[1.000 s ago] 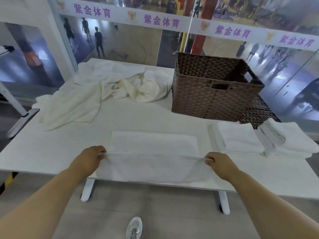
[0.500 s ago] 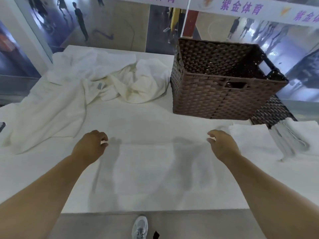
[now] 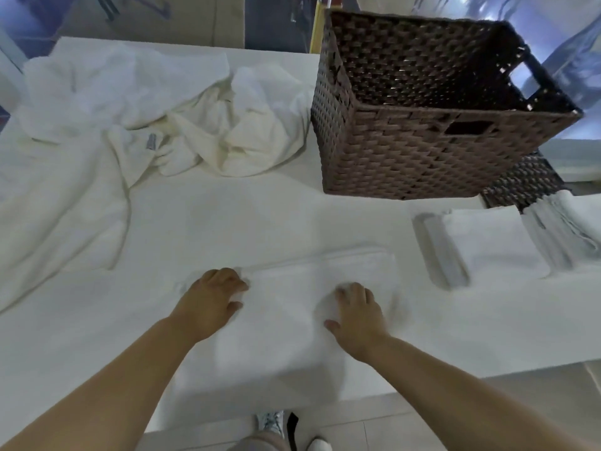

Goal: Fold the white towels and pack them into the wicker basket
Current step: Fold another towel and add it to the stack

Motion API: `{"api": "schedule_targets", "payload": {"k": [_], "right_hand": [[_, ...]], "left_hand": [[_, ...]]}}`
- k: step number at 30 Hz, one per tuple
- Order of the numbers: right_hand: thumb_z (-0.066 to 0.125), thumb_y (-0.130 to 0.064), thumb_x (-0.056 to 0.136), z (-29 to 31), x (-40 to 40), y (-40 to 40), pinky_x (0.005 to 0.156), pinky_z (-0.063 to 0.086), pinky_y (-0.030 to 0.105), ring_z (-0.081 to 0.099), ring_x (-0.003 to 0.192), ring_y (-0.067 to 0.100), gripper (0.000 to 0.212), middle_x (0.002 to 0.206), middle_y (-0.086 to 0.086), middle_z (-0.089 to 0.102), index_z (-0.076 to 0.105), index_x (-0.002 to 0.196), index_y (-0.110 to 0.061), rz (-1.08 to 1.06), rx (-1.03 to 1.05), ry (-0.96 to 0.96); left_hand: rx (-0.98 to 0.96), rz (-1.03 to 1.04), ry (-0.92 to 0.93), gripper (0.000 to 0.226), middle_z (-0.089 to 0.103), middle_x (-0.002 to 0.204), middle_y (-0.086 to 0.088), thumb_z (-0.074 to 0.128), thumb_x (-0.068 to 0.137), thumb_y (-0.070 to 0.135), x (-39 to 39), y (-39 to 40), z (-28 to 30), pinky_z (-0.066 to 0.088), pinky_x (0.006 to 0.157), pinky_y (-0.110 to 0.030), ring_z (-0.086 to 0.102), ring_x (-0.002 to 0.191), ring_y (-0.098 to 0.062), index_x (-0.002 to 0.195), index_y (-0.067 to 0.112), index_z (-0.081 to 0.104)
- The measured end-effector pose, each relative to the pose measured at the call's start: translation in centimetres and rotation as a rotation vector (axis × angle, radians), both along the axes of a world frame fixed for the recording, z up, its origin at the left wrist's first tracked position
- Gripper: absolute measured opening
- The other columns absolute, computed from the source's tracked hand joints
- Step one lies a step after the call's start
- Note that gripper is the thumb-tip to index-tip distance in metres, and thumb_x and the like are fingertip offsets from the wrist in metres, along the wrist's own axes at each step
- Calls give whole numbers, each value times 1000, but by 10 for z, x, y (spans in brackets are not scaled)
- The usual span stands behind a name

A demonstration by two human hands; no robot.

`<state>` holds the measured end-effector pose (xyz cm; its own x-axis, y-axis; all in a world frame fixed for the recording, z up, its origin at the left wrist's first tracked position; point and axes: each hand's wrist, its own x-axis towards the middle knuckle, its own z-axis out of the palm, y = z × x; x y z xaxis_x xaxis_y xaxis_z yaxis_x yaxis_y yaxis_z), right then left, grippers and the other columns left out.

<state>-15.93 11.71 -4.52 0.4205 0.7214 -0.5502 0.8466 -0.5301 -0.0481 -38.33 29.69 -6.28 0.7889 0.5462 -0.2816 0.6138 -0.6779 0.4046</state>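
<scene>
A folded white towel [image 3: 292,307] lies flat on the white table [image 3: 227,222] in front of me. My left hand [image 3: 211,297] rests on its left end, fingers bent over the cloth's edge. My right hand [image 3: 357,314] presses flat on its right half with the fingers spread. The brown wicker basket [image 3: 406,151] stands at the back right, open at the top, nothing visible inside. Two folded towels [image 3: 494,245] lie to the right, below the basket.
A heap of unfolded white towels [image 3: 146,125] covers the back left of the table and spills toward the left edge. A woven brown lid or mat [image 3: 523,180] sits behind the folded stack. The table's near edge runs just below my forearms.
Both hands carried the towel's near edge forward and laid it down, folding it in half. They have since moved inward onto the towel. The camera has tilted down and closer.
</scene>
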Motion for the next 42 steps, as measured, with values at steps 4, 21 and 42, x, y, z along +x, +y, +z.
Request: {"api": "schedule_targets", "payload": {"k": [4, 21, 42], "right_hand": [[33, -45, 98, -8, -14, 24, 118, 7, 44, -4, 144, 38, 70, 156, 17, -7, 2, 151, -12, 110, -13, -14], [39, -34, 100, -1, -18, 145, 118, 3, 46, -6, 146, 33, 64, 158, 14, -9, 6, 153, -19, 71, 143, -128], [43, -33, 99, 5, 10, -5, 117, 13, 39, -2, 145, 29, 62, 158, 10, -7, 12, 152, -24, 194, 132, -10]], "left_hand": [[50, 104, -4, 31, 59, 118, -3, 69, 83, 29, -27, 4, 4, 47, 88, -44, 55, 108, -33, 113, 24, 67], [-110, 340, 24, 41, 40, 129, -1, 57, 91, 36, -71, -12, 0, 38, 97, -32, 40, 114, -25, 131, 29, 52], [-47, 169, 37, 55, 32, 140, -8, 50, 94, 38, -11, -126, -6, 41, 100, -36, 36, 121, -29, 144, 18, 34]]}}
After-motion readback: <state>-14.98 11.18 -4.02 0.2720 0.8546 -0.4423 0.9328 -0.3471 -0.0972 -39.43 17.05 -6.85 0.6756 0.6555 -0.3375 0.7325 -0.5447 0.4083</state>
